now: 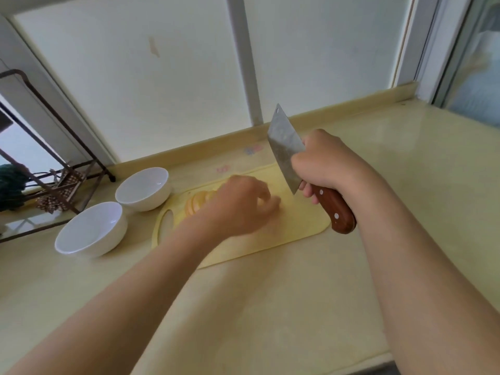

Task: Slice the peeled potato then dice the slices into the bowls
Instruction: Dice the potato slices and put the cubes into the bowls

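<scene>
A pale yellow cutting board (297, 226) lies on the counter. Yellow potato slices (197, 203) lean together at its left end. My left hand (240, 204) reaches over the board just right of the slices, fingers curled down onto the board; what they hold is blurred and hidden. My right hand (324, 163) grips the wooden handle of a cleaver (285, 147), blade raised and tilted above the board's right part. Two empty white bowls stand left of the board, one farther (143, 189) and one nearer (90, 228).
A dark metal rack (54, 169) with a green cloth and woven mats stands at the far left. Frosted window panes rise behind the counter's raised back edge (351, 106). Beige countertop (270, 307) spreads in front of and right of the board.
</scene>
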A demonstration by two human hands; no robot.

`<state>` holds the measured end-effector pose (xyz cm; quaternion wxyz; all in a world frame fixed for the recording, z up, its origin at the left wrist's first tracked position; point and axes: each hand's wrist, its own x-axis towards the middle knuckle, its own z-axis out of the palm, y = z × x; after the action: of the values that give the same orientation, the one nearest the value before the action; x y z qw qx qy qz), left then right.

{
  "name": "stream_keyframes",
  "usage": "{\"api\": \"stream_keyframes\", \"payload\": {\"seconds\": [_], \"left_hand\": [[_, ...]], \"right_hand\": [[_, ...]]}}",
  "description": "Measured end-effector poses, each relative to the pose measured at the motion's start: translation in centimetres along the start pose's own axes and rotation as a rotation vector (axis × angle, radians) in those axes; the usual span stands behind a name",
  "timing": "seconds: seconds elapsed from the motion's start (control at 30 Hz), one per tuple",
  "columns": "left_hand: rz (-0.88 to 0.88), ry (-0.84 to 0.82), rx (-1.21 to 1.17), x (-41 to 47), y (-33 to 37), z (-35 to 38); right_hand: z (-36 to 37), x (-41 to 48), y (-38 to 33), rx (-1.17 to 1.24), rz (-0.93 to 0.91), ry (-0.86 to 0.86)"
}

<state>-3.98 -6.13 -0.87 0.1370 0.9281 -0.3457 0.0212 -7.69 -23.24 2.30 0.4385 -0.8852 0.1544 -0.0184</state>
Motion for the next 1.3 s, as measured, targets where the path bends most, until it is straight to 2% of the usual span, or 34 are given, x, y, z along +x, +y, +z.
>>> {"api": "stream_keyframes", "payload": {"seconds": [0.1, 0.3, 0.63, 0.77, 1.07, 1.2, 1.3], "left_hand": [[-0.101, -0.003, 0.029, 2.0, -1.4, -2.0], [-0.083, -0.268, 0.293, 5.3, -3.1, -0.4], [0.085, -0.197, 0.470, 6.2, -2.8, 0.9], [0.092, -0.190, 0.472, 6.2, -2.6, 0.8], [-0.072, -0.102, 0.111, 6.0, -2.6, 0.1], [-0.226, 0.031, -0.244, 6.2, -1.5, -0.8], [-0.295, 0.034, -0.489, 5.9, -1.1, -0.5]], "right_hand": [[-0.1, -0.1, -0.1, 0.002, -0.011, 0.004], [-0.5, -0.6, -0.2, -0.008, -0.008, 0.013], [-0.7, -0.8, -0.2, -0.013, -0.014, 0.031], [-0.7, -0.8, -0.2, -0.025, -0.017, 0.038], [-0.5, -0.6, -0.1, -0.034, -0.022, 0.039], [-0.7, -0.7, -0.1, -0.029, -0.015, 0.045], [-1.2, -0.7, -0.1, -0.033, 0.000, 0.055]]}}
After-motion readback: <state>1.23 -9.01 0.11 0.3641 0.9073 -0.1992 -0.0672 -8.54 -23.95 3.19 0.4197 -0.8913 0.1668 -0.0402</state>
